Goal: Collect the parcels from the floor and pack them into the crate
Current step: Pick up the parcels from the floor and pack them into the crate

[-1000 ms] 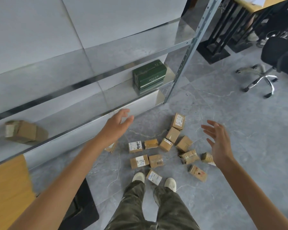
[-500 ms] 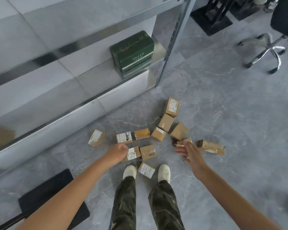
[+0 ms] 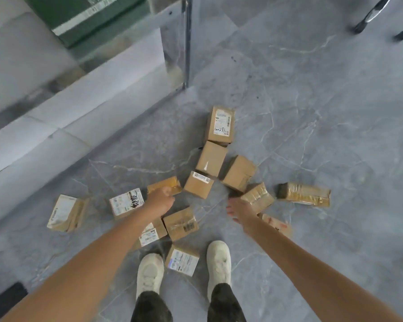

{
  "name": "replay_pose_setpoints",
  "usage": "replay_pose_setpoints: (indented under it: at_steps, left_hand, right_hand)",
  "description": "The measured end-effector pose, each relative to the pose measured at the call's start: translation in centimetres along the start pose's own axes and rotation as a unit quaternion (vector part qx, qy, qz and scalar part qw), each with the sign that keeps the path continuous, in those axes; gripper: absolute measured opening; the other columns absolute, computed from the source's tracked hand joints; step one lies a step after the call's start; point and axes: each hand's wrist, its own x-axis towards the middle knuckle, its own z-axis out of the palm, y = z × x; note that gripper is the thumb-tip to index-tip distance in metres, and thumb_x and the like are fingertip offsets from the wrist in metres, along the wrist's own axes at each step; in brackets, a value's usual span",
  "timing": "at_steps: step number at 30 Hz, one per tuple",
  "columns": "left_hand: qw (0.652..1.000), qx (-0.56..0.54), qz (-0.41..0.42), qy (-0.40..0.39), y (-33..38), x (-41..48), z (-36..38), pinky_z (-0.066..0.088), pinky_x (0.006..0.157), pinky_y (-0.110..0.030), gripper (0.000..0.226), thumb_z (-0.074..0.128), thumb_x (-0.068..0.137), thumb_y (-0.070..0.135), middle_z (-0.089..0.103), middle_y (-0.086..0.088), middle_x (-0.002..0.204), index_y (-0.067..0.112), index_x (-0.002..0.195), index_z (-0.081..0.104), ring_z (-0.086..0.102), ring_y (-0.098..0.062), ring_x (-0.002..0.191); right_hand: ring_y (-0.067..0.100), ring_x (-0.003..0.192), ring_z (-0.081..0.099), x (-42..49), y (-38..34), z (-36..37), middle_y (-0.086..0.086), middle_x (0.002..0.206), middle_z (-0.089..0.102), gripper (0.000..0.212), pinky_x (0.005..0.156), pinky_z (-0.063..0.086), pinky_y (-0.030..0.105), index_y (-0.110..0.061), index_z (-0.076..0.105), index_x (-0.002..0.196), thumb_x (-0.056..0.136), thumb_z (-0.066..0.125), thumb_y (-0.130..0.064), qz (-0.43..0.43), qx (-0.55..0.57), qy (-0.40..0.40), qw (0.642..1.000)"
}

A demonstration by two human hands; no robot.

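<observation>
Fingers (image 3: 166, 190), left hand (image 3: 159, 202), curled at taped parcel (image 3: 164, 184); far parcel (image 3: 220, 125) handwritten 10028

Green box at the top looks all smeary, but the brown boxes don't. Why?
Head view, top edge: the green box and shelf are streaked, probably because the camera was moving. Head view, middle: the parcels on the floor are sharper, with labels you can nearly read. Head view: the right hand is slightly blurred, and the light is soft, with only faint shadows.
</observation>
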Motion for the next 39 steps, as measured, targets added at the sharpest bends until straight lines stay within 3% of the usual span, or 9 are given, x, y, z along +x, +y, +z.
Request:
replay_pose_setpoints:
  at_steps: [5, 8, 11, 14, 18, 27, 31, 34, 39]
  left_hand:
    - [0.996, 0.065, 0.05, -0.028, -0.4, 12.6, 6.5, 0.043, 0.092, -0.037, 0.039, 0.048, 0.092, 0.014, 0.051, -0.014, 0.132, 0.008, 0.129, 0.044, 0.05, -0.027, 0.114]
    - [0.996, 0.077, 0.026, -0.041, -0.6, 17.9, 10.0, 0.03, 0.105, -0.038, 0.06, 0.044, 0.094, 0.018, 0.023, -0.011, 0.153, 0.013, 0.148, 0.017, 0.03, -0.029, 0.136]
    - [0.997, 0.053, -0.044, -0.044, -0.8, 20.6, 12.7, 0.017, 0.114, -0.044, 0.076, 0.044, 0.096, 0.019, -0.001, -0.011, 0.158, 0.017, 0.149, -0.009, 0.009, -0.032, 0.143]
    - [0.998, 0.005, -0.057, -0.021, -1.1, 20.3, 13.8, 0.023, 0.112, -0.042, 0.074, 0.049, 0.093, 0.016, 0.009, -0.011, 0.157, 0.015, 0.15, 0.0, 0.016, -0.03, 0.142]
    - [0.995, -0.081, -0.042, -0.045, -0.4, 15.8, 13.3, 0.042, 0.089, -0.037, 0.028, 0.045, 0.096, 0.027, 0.056, -0.005, 0.114, 0.016, 0.121, 0.05, 0.052, -0.024, 0.107]
    - [0.952, -0.302, -0.04, 0.024, 4.9, 1.3, 6.7, 0.054, 0.081, -0.045, 0.054, 0.05, 0.08, 0.067, 0.065, -0.001, 0.092, 0.016, 0.097, 0.053, 0.061, -0.016, 0.081]
    - [0.927, -0.367, 0.016, 0.069, 6.0, -5.2, 1.4, 0.055, 0.053, -0.029, 0.031, 0.069, 0.079, 0.043, 0.067, -0.002, 0.096, 0.025, 0.096, 0.05, 0.068, -0.014, 0.074]
    - [0.916, -0.38, 0.117, 0.062, 7.1, -11.2, -2.9, 0.057, 0.059, -0.028, 0.023, 0.071, 0.077, 0.038, 0.068, 0.003, 0.097, 0.038, 0.093, 0.054, 0.07, -0.011, 0.078]
    - [0.906, -0.348, 0.241, -0.008, 8.6, -23.1, -9.6, 0.054, 0.089, -0.042, 0.051, 0.077, 0.064, 0.051, 0.068, 0.005, 0.112, 0.036, 0.11, 0.059, 0.065, -0.016, 0.104]
  right_hand:
    - [0.026, 0.103, 0.044, 12.6, 1.4, 4.0, 0.011, 0.1, 0.041, 0.04, 0.086, 0.035, 0.03, 0.009, 0.041, 0.134, 0.1, 0.031, -0.008, -0.018, -0.067, -0.04, 0.997]
    - [0.024, 0.106, 0.049, 17.2, 2.4, 6.6, 0.01, 0.112, 0.049, 0.039, 0.085, 0.04, 0.026, -0.004, 0.039, 0.138, 0.099, 0.037, -0.009, -0.003, -0.034, -0.076, 0.996]
    - [0.004, 0.075, 0.045, 19.0, 3.3, 8.4, -0.003, 0.094, 0.048, 0.042, 0.071, 0.043, 0.014, -0.01, 0.039, 0.137, 0.095, 0.045, -0.005, -0.016, 0.014, -0.124, 0.992]
    - [0.009, 0.086, 0.051, 18.7, 4.5, 8.5, -0.001, 0.107, 0.05, 0.05, 0.071, 0.04, 0.015, -0.011, 0.035, 0.137, 0.091, 0.048, 0.001, -0.018, 0.04, -0.12, 0.992]
    - [0.026, 0.123, 0.048, 15.2, 6.4, 6.0, 0.009, 0.136, 0.048, 0.047, 0.094, 0.041, 0.038, -0.013, 0.034, 0.139, 0.095, 0.051, -0.012, 0.014, 0.084, -0.099, 0.991]
    - [0.015, 0.083, 0.057, 2.1, 2.8, 0.6, 0.001, 0.092, 0.059, 0.028, 0.093, 0.048, 0.051, -0.021, 0.046, 0.094, 0.091, 0.053, -0.048, -0.06, 0.202, 0.04, 0.977]
    - [0.014, 0.079, 0.058, -5.0, -1.3, -0.5, 0.009, 0.086, 0.061, 0.031, 0.074, 0.053, 0.042, -0.022, 0.049, 0.083, 0.084, 0.06, -0.051, -0.183, 0.159, 0.054, 0.969]
    - [0.0, 0.075, 0.063, -11.6, -3.5, -1.3, -0.003, 0.087, 0.063, 0.021, 0.061, 0.051, 0.018, -0.031, 0.053, 0.093, 0.084, 0.062, -0.047, -0.26, 0.175, 0.038, 0.949]
    - [0.023, 0.104, 0.066, -24.7, -5.2, -2.9, 0.006, 0.119, 0.063, 0.042, 0.085, 0.057, 0.042, -0.026, 0.046, 0.129, 0.089, 0.058, -0.033, -0.313, 0.24, -0.019, 0.919]
